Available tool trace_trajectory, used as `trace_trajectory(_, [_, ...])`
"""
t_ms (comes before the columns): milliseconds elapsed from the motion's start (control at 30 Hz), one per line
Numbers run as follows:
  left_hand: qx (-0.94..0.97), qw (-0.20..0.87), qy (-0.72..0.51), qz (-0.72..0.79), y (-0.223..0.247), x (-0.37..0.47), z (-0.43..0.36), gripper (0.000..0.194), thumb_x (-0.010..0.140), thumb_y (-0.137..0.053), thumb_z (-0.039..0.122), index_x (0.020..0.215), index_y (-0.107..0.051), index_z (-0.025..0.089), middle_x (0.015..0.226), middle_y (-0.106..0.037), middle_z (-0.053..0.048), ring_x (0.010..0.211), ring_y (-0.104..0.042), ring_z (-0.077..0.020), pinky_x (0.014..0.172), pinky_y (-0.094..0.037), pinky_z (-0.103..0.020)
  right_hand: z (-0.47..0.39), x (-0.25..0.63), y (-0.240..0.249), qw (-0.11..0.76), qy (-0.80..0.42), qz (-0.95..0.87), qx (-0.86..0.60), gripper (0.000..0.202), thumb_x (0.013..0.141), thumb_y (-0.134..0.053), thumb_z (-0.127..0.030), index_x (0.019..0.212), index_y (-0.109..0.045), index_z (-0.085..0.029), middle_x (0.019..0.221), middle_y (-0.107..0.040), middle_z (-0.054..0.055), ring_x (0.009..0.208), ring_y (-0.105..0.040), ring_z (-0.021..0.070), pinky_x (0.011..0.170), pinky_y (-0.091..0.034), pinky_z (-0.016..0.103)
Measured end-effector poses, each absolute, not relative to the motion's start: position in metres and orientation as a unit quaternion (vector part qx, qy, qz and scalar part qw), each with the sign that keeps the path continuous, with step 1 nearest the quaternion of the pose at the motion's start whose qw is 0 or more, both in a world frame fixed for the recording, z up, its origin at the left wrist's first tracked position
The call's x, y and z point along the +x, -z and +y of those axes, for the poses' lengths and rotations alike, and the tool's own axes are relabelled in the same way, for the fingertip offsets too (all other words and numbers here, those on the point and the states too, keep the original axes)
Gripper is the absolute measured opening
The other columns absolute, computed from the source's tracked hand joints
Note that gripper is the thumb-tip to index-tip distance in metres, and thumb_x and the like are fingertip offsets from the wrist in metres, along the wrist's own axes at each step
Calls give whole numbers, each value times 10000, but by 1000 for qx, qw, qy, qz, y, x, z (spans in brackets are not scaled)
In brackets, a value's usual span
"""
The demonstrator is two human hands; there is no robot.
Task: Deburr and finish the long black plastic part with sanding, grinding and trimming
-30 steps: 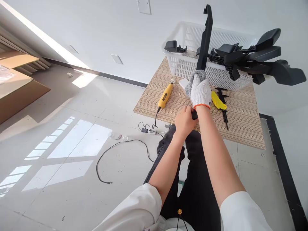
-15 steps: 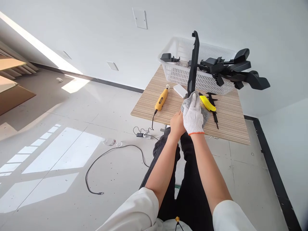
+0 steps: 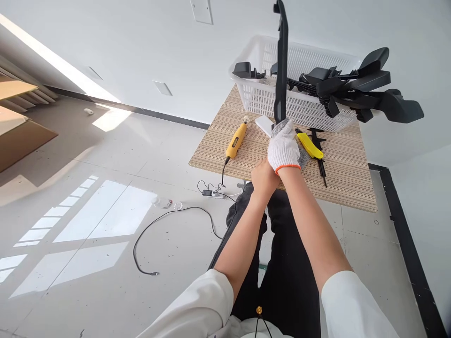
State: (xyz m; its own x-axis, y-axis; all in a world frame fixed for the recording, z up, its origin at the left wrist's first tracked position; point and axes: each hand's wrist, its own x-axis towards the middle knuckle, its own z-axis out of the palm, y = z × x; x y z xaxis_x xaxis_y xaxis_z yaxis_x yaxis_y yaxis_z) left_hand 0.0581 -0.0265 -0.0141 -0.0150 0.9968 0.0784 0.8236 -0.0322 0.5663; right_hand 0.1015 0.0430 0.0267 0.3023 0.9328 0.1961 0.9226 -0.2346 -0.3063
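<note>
A long black plastic part (image 3: 281,70) with a hooked top stands nearly upright before me. My right hand (image 3: 283,148), in a white knitted glove with an orange cuff, is closed on a grey cloth (image 3: 282,126) wrapped around the part's lower end. More grey cloth (image 3: 303,158) shows beside the glove. My bare left hand (image 3: 264,176) is closed just below and left of the glove, seemingly on the part's bottom end, with its fingertips hidden. To the right of the glove lie a yellow-handled utility knife (image 3: 310,145) and a black caliper (image 3: 321,166).
A white perforated basket (image 3: 299,112) full of black plastic parts (image 3: 366,84) stands on the wood-patterned table (image 3: 211,152); several overhang its right side. A yellow corded rotary tool (image 3: 236,141) and a white flat object (image 3: 264,125) lie left. A black cable (image 3: 141,234) curls on the floor.
The right glove has turned and now wraps more fully around the cloth and the part. My view has shifted slightly, so the basket and the part appear higher.
</note>
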Motion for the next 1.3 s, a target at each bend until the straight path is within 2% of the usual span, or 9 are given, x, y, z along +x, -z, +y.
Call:
trace_trajectory(167, [691, 176, -220, 665, 14, 58, -26, 88, 935, -558, 221, 967, -639, 212, 960, -703, -108, 1020, -633, -287, 715, -404, -336, 49, 109, -15, 261, -65, -617, -739, 758, 999, -364, -384, 1658, -165, -66, 1350, -556, 322, 1104, -671, 420, 887, -554, 590])
trace_trajectory(300, [712, 166, -208, 650, 16, 57, -29, 194, 935, -564, 234, 1115, -628, 202, 978, -704, -111, 1016, -619, -289, 700, -407, -340, 34, 121, -10, 304, -117, -621, -713, 754, 1001, -386, -458, 1627, -236, -67, 1255, -625, 290, 1067, -691, 446, 920, -514, 636])
trace_trajectory(567, [735, 173, -186, 628, 14, 53, -34, 235, 979, -507, 295, 1178, -585, 196, 912, -708, -91, 1029, -623, -282, 700, -402, -319, -14, 135, -8, 297, -126, -588, -742, 756, 1032, -354, -553, 1594, -301, -51, 1320, -644, 265, 1124, -692, 355, 926, -542, 455])
trace_trajectory(700, [729, 179, -180, 636, 13, 51, -36, 338, 999, -470, 318, 1298, -509, 166, 958, -715, -109, 946, -671, -277, 684, -403, -317, -36, 135, 0, 301, -100, -593, -740, 703, 1056, -293, -533, 1561, -386, -53, 1393, -614, 272, 1208, -673, 335, 953, -548, 442])
trace_trajectory(800, [732, 185, -175, 632, 13, 48, -36, 419, 997, -481, 345, 1375, -451, 167, 968, -714, -102, 876, -685, -276, 669, -401, -321, -57, 133, 6, 318, -51, -598, -734, 689, 1066, -265, -512, 1572, -399, -63, 1490, -562, 248, 1329, -608, 316, 1062, -509, 448])
trace_trajectory(967, [762, 185, -174, 596, 10, 46, -35, 207, 1000, -513, 347, 1164, -597, 253, 925, -693, -66, 999, -665, -259, 678, -387, -307, -103, 129, 10, 308, -21, -622, -720, 611, 1069, -300, -458, 1546, -484, -122, 1565, -516, 167, 1496, -433, 319, 1205, -392, 496])
trace_trajectory(1033, [758, 195, -170, 599, 7, 46, -34, 204, 1006, -514, 335, 1179, -608, 278, 934, -687, -56, 1017, -662, -249, 680, -379, -303, -119, 126, 7, 293, -42, -639, -710, 582, 1068, -325, -436, 1545, -497, -149, 1558, -528, 152, 1519, -395, 331, 1213, -380, 527])
trace_trajectory(1200, [750, 217, -150, 607, 2, 47, -32, 257, 1014, -519, 335, 1256, -603, 320, 960, -678, -39, 1031, -663, -234, 694, -379, -295, -125, 118, -4, 255, -46, -658, -707, 596, 1074, -300, -426, 1528, -514, -107, 1526, -554, 188, 1475, -454, 358, 1196, -393, 535])
trace_trajectory(1300, [753, 213, -149, 604, 7, 45, -32, 206, 1011, -505, 321, 1150, -650, 279, 963, -671, -49, 971, -667, -227, 692, -391, -297, -104, 121, -8, 243, -31, -647, -722, 627, 1073, -310, -439, 1535, -479, -50, 1529, -524, 253, 1468, -455, 373, 1178, -400, 533])
